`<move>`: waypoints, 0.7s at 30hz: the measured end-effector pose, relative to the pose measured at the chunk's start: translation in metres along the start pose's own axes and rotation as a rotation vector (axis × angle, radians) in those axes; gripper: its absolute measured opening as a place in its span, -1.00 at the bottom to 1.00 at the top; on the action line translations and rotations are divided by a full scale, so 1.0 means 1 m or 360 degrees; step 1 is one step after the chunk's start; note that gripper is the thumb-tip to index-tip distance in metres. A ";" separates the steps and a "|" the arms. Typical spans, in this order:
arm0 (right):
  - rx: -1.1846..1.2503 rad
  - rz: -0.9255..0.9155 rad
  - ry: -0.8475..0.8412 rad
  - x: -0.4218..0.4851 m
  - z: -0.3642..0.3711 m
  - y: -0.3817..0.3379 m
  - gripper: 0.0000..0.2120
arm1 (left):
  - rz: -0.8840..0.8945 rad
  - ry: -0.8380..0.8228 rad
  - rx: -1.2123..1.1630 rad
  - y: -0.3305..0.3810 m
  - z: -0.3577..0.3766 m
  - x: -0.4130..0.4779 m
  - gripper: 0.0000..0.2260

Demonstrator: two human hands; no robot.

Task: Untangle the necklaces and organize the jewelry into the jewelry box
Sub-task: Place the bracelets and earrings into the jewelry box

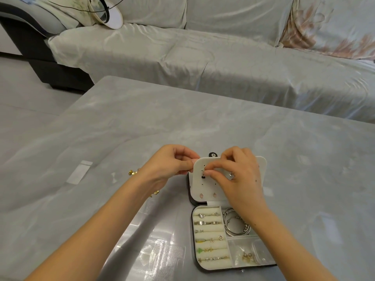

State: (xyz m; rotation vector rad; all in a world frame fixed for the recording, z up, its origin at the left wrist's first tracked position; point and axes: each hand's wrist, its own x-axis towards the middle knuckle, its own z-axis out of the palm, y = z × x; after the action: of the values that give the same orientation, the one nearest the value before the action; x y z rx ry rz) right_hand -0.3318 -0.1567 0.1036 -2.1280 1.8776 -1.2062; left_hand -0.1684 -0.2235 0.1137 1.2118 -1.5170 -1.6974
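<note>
Jewelry box [213,235] lies open at lower centre of the worktop [203,118], its bangles [229,222] part-hidden by the right wrist. Right grip [239,173] pinches an earring [203,170], too small to identify, against the white earring panel [203,185]. Left grip [172,161] pinches the panel's upper left corner. Gold pieces [133,172] are part-hidden behind the left forearm.

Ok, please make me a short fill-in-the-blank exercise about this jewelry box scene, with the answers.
The jewelry box on the table is ____, not closed.
The two earrings at the earring panel's lower edge are ____ in colour.
The silver bangles lie to the ____ of the ring rolls.
Answers: open; pink; right.
</note>
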 end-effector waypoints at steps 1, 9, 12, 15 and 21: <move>0.0004 0.0002 0.0002 0.000 0.000 0.000 -0.81 | 0.0002 -0.0001 -0.0012 0.000 0.000 0.000 -0.91; -0.0070 -0.0009 -0.0009 0.003 0.000 -0.001 -0.80 | 0.0026 -0.0033 -0.0056 -0.002 -0.001 -0.001 -0.92; -0.0124 0.0030 0.0004 0.009 -0.004 -0.004 -0.79 | 0.0045 -0.0081 -0.0037 -0.002 -0.003 -0.001 -0.90; -0.0301 -0.0015 -0.0028 0.014 -0.012 -0.007 -0.69 | 0.0075 -0.0145 0.0000 -0.002 -0.005 0.000 -0.89; -0.0188 -0.0237 -0.0023 -0.002 -0.018 -0.010 -0.75 | -0.0317 -0.0529 -0.0488 -0.003 -0.005 0.003 -0.90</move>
State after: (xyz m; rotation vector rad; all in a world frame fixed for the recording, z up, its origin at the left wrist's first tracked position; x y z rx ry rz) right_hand -0.3343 -0.1444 0.1202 -2.3687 1.8578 -1.1275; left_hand -0.1654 -0.2280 0.1098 0.9799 -1.2789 -2.2589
